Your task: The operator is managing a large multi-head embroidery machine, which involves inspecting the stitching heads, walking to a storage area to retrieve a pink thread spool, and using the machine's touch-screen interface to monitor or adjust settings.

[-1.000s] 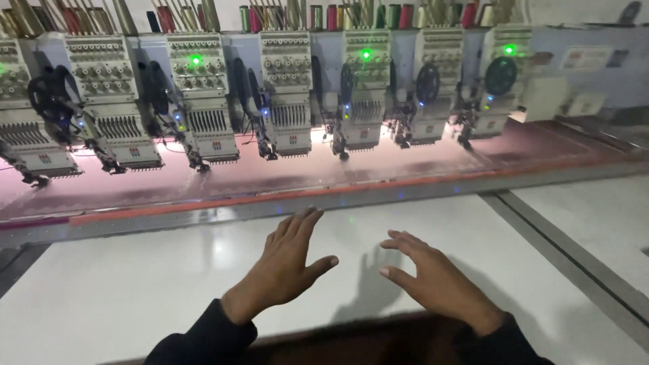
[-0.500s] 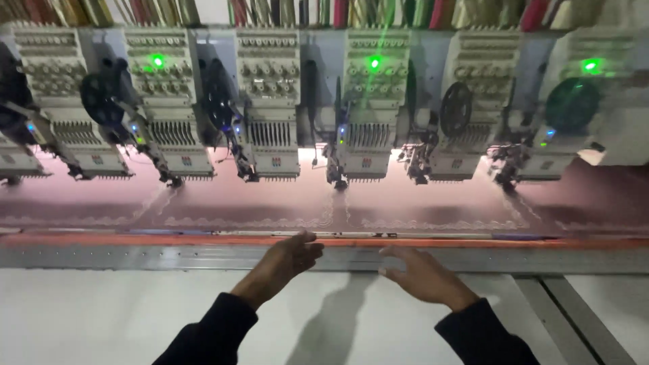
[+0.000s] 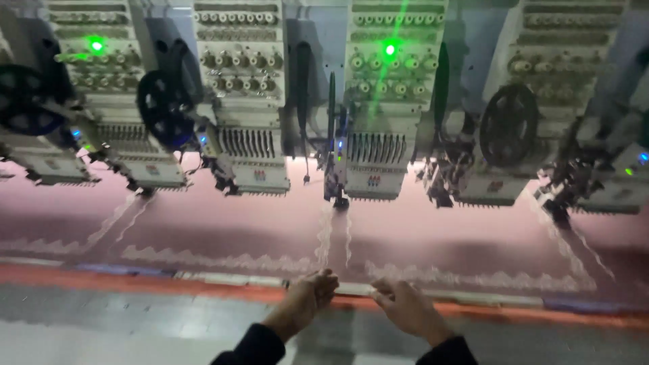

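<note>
Pink fabric (image 3: pixel 419 233) with pale scalloped stitching lies stretched flat under a row of embroidery machine heads (image 3: pixel 375 128). My left hand (image 3: pixel 307 297) reaches to the fabric's near edge, fingers curled at the orange frame bar (image 3: pixel 514 309). My right hand (image 3: pixel 405 304) rests beside it at the same edge, fingers bent down onto the bar. Whether either hand pinches the cloth is not clear. Both wrists wear dark sleeves.
Several machine heads stand side by side along the back, with green lamps (image 3: pixel 390 49) lit and black handwheels (image 3: pixel 508 125). Needles hang close above the cloth (image 3: pixel 338 199). A grey table surface (image 3: pixel 122 318) runs in front of the orange bar.
Both hands have moved forward from the white table to the fabric's near edge, and their fingers have curled. My view has drawn much closer to the machine heads.
</note>
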